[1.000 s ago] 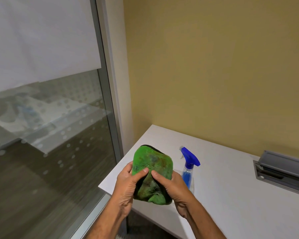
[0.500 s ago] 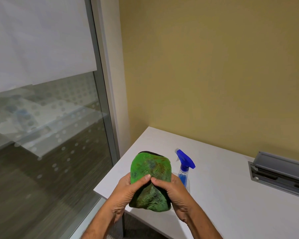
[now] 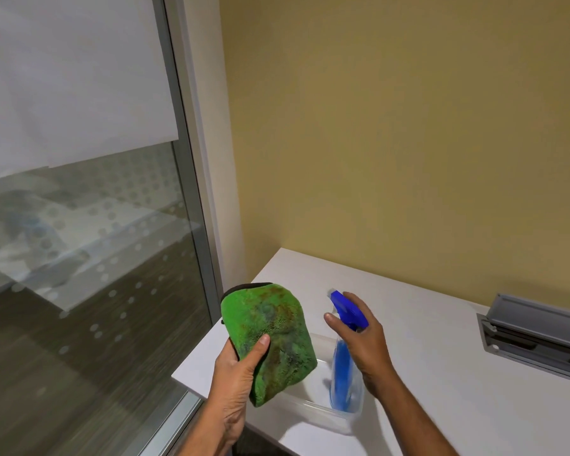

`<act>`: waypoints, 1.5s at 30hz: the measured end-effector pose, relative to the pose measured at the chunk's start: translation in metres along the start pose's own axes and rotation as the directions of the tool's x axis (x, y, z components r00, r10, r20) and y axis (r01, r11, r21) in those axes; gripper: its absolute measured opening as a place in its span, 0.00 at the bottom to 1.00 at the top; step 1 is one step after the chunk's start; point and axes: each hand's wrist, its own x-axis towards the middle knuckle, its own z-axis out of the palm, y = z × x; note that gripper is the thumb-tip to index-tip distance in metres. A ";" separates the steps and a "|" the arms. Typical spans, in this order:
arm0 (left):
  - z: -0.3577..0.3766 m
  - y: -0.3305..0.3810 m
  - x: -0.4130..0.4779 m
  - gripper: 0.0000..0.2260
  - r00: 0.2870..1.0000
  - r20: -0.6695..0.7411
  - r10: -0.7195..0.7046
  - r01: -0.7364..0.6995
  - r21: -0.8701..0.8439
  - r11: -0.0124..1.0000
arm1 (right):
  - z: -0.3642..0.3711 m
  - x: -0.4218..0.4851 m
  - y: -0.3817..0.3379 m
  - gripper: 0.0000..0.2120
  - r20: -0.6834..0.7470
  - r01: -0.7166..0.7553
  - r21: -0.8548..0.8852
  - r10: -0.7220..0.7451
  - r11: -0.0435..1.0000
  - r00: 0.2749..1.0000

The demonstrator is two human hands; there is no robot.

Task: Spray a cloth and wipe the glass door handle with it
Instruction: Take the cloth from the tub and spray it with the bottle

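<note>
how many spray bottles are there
1. The spray bottle stands on the white table near the glass, right of the green cloth, with the right hand around its neck. None other shows.

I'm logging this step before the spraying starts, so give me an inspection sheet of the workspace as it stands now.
Surface: white table, bare apart from the bottle.
Job's things: green cloth, folded, stained brown, held up off the table; spray bottle, blue head and blue liquid, blurred. The door handle is not in view.
Clutter: nothing seen.
Grippers: left hand grips the cloth, thumb on its face; right hand is at the bottle's neck, fingers open, grip not closed.
Cables: nothing seen; grey cable tray with its lid up.
Surroundings: glass panel with frosted dots on the left, yellow wall behind.
</note>
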 end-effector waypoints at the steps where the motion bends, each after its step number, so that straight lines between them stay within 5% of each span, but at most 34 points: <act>1: 0.000 -0.001 0.000 0.19 1.000 0.005 -0.005 0.005 -0.011 1.000 | 0.002 0.005 0.002 0.20 0.033 -0.010 0.011 0.009 1.000 0.999; 8: -0.006 0.009 0.004 0.17 1.000 0.002 0.000 0.000 -0.108 0.994 | 0.013 0.009 0.009 0.03 0.037 0.032 -0.027 -0.031 0.999 0.999; 12: -0.010 0.022 0.003 0.17 0.998 -0.044 0.042 -0.047 -0.104 0.993 | 0.014 -0.003 -0.011 0.09 0.062 0.072 0.000 -0.072 0.997 0.995; 15: -0.014 0.035 0.006 0.15 0.991 -0.118 0.068 -0.080 -0.096 0.992 | 0.019 -0.013 -0.037 0.03 0.163 0.141 -0.029 -0.134 0.990 0.977; 25: -0.018 0.081 0.005 0.19 0.957 -0.173 0.235 -0.236 0.014 0.972 | 0.059 -0.043 -0.106 0.05 0.493 0.372 -0.085 -0.286 0.924 0.822; 36: -0.014 0.090 -0.008 0.21 0.961 -0.095 0.260 -0.253 0.086 0.964 | 0.080 -0.057 -0.130 0.03 0.484 0.359 -0.062 -0.287 0.931 0.827; 45: -0.017 0.101 -0.001 0.19 0.947 -0.200 0.250 -0.262 -0.036 0.964 | 0.070 -0.065 -0.115 0.04 0.530 0.376 -0.148 -0.247 0.915 0.811</act>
